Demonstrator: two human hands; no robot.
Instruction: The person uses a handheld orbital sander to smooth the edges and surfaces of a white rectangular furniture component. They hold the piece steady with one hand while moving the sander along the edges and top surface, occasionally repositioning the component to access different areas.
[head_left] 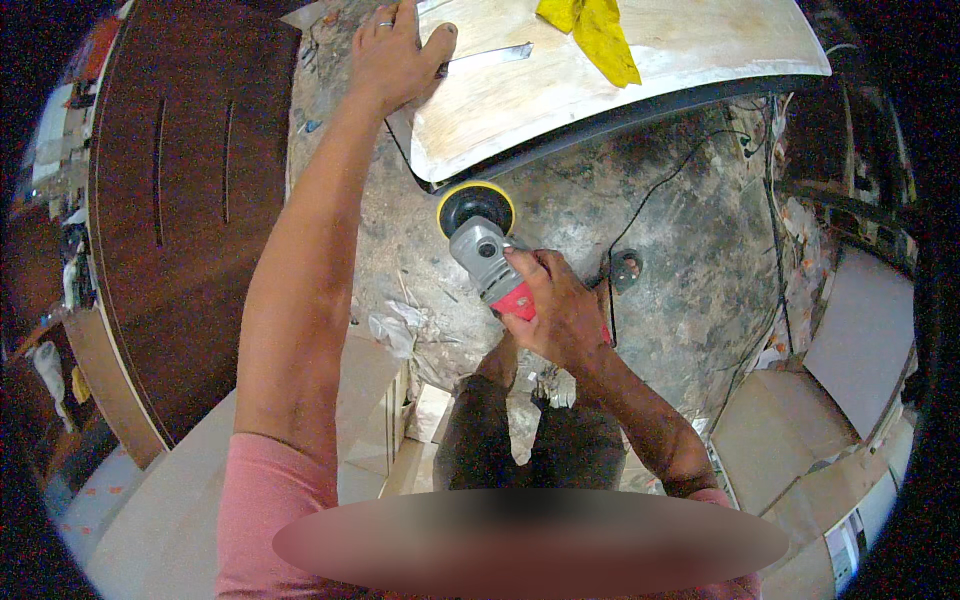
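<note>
My right hand point(560, 312) is wrapped round a grey and red angle grinder point(482, 258). Its round black pad point(474, 212), rimmed in yellow, is just off the near edge of a curved white panel point(480, 125), apart from the panel's top face. At the panel's far left edge rests my left hand point(398, 62), fingers stretched out and thumb spread. A thin metal strip point(495, 56), perhaps a scraper blade, lies on the panel beside that thumb; its near end is hidden. A crumpled yellow cloth point(600, 40) lies on the panel's far side.
A large dark brown board point(190, 220) stands at the left. A black cable point(650, 195) runs over the stained floor point(690, 270) to the right. Near a round dark object point(627, 268) the cable bends. Cardboard point(775, 430) lies at the lower right, scraps point(395, 325) near my legs.
</note>
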